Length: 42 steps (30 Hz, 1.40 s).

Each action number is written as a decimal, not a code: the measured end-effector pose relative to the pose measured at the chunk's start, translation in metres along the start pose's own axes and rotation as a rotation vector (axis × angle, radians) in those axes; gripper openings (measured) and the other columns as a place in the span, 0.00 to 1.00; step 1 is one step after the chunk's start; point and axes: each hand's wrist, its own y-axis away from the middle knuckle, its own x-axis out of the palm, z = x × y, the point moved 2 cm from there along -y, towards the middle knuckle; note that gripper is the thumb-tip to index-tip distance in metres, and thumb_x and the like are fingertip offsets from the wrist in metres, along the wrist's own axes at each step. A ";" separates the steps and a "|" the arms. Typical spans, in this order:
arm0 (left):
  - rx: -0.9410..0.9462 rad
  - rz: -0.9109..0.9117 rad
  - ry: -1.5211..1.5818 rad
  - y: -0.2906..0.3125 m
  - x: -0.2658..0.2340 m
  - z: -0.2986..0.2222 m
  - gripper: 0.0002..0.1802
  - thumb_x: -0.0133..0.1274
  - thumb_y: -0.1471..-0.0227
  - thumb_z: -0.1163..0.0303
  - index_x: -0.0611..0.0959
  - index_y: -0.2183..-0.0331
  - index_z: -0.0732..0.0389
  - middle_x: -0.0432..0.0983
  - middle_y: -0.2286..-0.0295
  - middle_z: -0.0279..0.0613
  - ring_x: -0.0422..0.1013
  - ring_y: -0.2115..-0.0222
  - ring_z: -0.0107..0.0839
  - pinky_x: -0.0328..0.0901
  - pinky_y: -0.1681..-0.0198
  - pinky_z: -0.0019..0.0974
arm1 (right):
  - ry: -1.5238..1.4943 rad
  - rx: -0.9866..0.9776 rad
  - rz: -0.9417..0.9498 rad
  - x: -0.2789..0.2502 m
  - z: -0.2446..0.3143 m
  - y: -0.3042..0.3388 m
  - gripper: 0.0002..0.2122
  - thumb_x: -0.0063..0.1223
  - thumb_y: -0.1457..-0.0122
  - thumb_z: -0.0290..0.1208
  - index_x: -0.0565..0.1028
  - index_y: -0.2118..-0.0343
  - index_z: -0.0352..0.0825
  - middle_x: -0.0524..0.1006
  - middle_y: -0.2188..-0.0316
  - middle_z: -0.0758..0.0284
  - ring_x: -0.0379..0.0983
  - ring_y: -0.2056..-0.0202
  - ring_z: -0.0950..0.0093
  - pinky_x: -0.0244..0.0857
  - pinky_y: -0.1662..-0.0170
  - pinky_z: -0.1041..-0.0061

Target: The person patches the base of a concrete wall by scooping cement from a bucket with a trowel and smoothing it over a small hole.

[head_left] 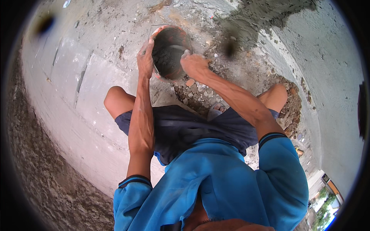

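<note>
A round bucket (172, 34) with an orange rim and cement-smeared inner walls stands on the ground ahead of me. Wet grey mortar (165, 58) lies inside it. My left hand (145, 61) is closed on the bucket's left rim, thumb near the top edge. At the right rim my right hand (194, 64) is closed in a fist, its knuckles over the bucket's mouth. Whatever it grips is hidden by the fingers. A pale curved edge shows in the mortar beside this fist, too unclear to name.
Broken stones and rubble (194, 92) lie between the bucket and my sandalled foot (216, 109). Wet mortar (266, 17) is spread at the far right, by a grey plastered wall (335, 73). Pale slabs (83, 77) with dark joints run along the left.
</note>
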 end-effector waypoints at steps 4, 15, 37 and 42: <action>0.074 -0.029 0.033 0.010 -0.001 -0.007 0.29 0.50 0.30 0.53 0.81 0.44 0.69 0.78 0.50 0.42 0.71 0.50 0.28 0.64 0.43 0.34 | -0.194 -0.130 0.136 -0.011 0.008 0.010 0.12 0.53 0.41 0.30 0.83 0.66 0.25 0.82 0.61 0.45 0.83 0.62 0.52 0.77 0.59 0.56; 0.046 0.018 0.170 0.013 0.007 -0.023 0.29 0.47 0.29 0.55 0.78 0.42 0.71 0.76 0.46 0.43 0.71 0.45 0.31 0.61 0.38 0.36 | -1.374 0.239 0.383 -0.008 -0.017 0.056 0.30 0.63 0.39 0.51 0.77 0.45 0.28 0.76 0.79 0.70 0.62 0.86 0.85 0.52 0.84 0.78; 0.058 -0.078 0.124 0.006 -0.002 -0.016 0.30 0.51 0.31 0.50 0.83 0.46 0.68 0.80 0.54 0.38 0.72 0.54 0.27 0.65 0.46 0.32 | -1.075 0.195 0.363 -0.018 -0.034 0.063 0.22 0.58 0.35 0.49 0.78 0.57 0.29 0.72 0.82 0.69 0.71 0.82 0.78 0.64 0.75 0.74; -0.037 -0.103 0.223 0.000 -0.009 -0.006 0.30 0.51 0.32 0.48 0.83 0.46 0.66 0.81 0.55 0.39 0.74 0.55 0.29 0.67 0.49 0.33 | -0.857 0.054 0.059 -0.043 -0.046 0.075 0.28 0.60 0.38 0.56 0.78 0.53 0.29 0.80 0.66 0.64 0.74 0.73 0.76 0.69 0.70 0.73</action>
